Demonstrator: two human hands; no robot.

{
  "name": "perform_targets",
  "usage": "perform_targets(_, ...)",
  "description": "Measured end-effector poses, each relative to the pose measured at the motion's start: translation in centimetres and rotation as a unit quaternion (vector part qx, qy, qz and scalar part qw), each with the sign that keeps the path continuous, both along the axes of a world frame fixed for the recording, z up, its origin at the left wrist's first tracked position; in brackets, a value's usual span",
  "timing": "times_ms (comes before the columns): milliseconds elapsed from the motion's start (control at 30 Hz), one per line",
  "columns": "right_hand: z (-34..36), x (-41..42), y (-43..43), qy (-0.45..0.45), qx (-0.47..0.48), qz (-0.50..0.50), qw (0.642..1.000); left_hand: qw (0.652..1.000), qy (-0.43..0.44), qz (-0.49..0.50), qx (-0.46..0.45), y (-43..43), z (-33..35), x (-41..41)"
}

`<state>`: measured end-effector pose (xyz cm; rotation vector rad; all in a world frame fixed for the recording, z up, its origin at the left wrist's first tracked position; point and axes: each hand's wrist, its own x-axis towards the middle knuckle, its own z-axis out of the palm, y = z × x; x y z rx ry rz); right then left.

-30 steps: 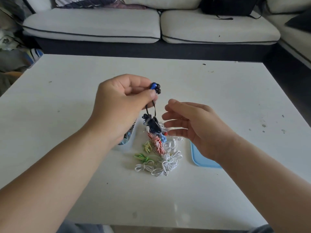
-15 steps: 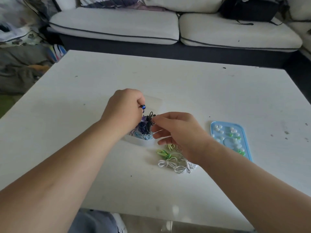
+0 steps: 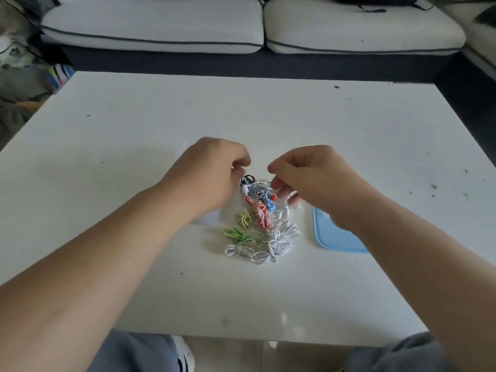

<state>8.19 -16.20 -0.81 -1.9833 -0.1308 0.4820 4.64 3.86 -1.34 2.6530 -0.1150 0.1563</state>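
A pile of bundled earphones lies mid-table: white coils nearest me, green, pink, blue and black further back. My left hand hovers at the pile's far left with its fingers curled just above the black earphones. Whether it holds them is hidden. At the far right of the pile, my right hand has curled fingers that pinch a whitish earphone cable.
A light blue tray lies right of the pile, partly under my right forearm. Something clear and plastic shows under my left wrist. The white table has a sofa behind it. My knees are at the near edge.
The black earphones that my left hand held up now lie at the pile's far edge. My right hand moved right and closed on a whitish cable. The camera turned back to the right.
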Motion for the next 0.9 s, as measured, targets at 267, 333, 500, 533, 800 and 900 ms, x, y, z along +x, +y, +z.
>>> perform_targets(267, -2.4, -1.0, -3.7, -0.013, -0.294, 0.264, 0.919, 0.967, 0.157, -0.135, 0.148, -3.2, -3.8, -0.1)
perform_targets(333, -2.5, -1.3, -4.3, -0.012, -0.291, 0.269, 0.918, 0.962, 0.160, -0.143, 0.170, -3.4, -4.5, 0.4)
perform_targets(500, -2.4, -1.6, -5.1, -0.006, -0.271, 0.279, 0.921, 0.971, 0.105, -0.127, 0.174, -4.3, -4.6, 0.9)
perform_targets(533, -2.2, -1.6, -5.2, -0.010, -0.273, 0.280, 0.920, 0.970, 0.097, -0.135, 0.177, -4.2, -4.7, 1.0)
perform_targets(800, -2.3, -1.1, -4.9, -0.057, -0.299, 0.193, 0.933, 0.998, 0.044, -0.021, -0.038, -3.6, -1.7, 1.5)
perform_targets(900, -2.0, -1.1, -4.7, -0.056, -0.263, 0.144, 0.952, 0.982, 0.038, 0.056, -0.174, -3.5, 0.3, 1.5)
